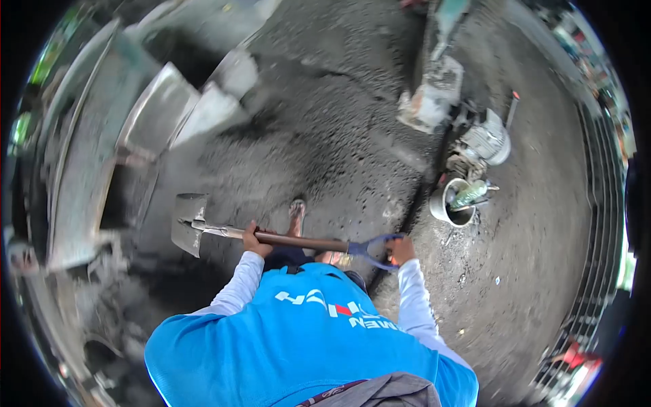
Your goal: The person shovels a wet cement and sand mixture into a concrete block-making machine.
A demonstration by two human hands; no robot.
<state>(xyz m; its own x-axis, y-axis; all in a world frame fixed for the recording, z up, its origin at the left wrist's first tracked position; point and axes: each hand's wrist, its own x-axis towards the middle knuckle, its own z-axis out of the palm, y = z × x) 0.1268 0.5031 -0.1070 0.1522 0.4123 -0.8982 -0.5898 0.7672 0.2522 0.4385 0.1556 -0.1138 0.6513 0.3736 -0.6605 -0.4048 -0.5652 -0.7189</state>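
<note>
A shovel (291, 240) with a brown shaft lies level across the front of my body. Its grey metal blade (189, 224) points to the left, over the dark ground. Toward the blade end, my left hand (255, 240) is wrapped round the shaft. At the other end my right hand (401, 250) is closed on the blue D-shaped handle (369, 249); a bit of orange shows by those fingers. The handle's grip bar is partly hidden by the hand. Below the shaft a sandalled foot (296, 209) stands on the ground.
A pale bucket (452, 203) holding a green bottle (469, 195) stands right of a dark groove in the floor. Beyond it sits a grey motor (487, 138). Concrete slabs and a metal chute (161, 108) rise at the left. Metal bars (599, 203) line the far right.
</note>
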